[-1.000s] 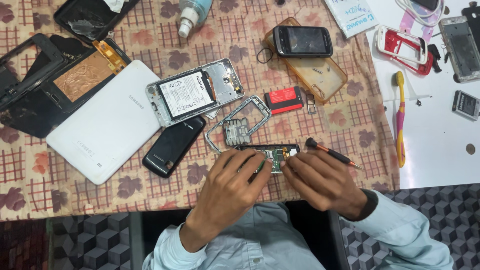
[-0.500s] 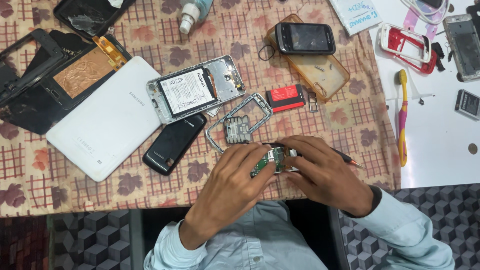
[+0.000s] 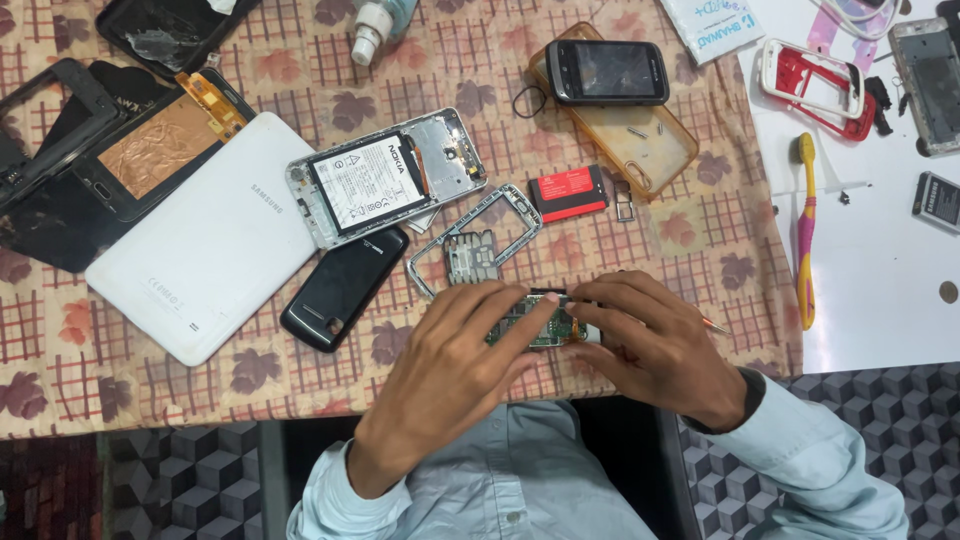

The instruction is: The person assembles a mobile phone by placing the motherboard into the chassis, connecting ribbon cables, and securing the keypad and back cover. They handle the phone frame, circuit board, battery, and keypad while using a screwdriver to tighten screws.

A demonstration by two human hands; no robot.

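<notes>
A small green circuit board (image 3: 540, 322) is pinched between both hands, just below centre of the frame, over the patterned tablecloth (image 3: 700, 240). Left hand (image 3: 455, 365) is closed on the board's left side, fingertips on top. Right hand (image 3: 655, 345) is closed on the right end; a thin tool tip (image 3: 714, 325) is seen poking out beside it, grip on it cannot be told. The hands are together, almost touching.

Just above the board: a bare metal phone frame (image 3: 475, 245). Left of it a black back cover (image 3: 343, 288), then a white tablet back (image 3: 205, 235). An opened phone with a white battery (image 3: 385, 180) is laid at upper centre. A red battery (image 3: 568, 193) is near an amber soft case (image 3: 640, 150) with a black phone (image 3: 608, 73) on it. A pink-yellow toothbrush (image 3: 805, 235) is at the right.
</notes>
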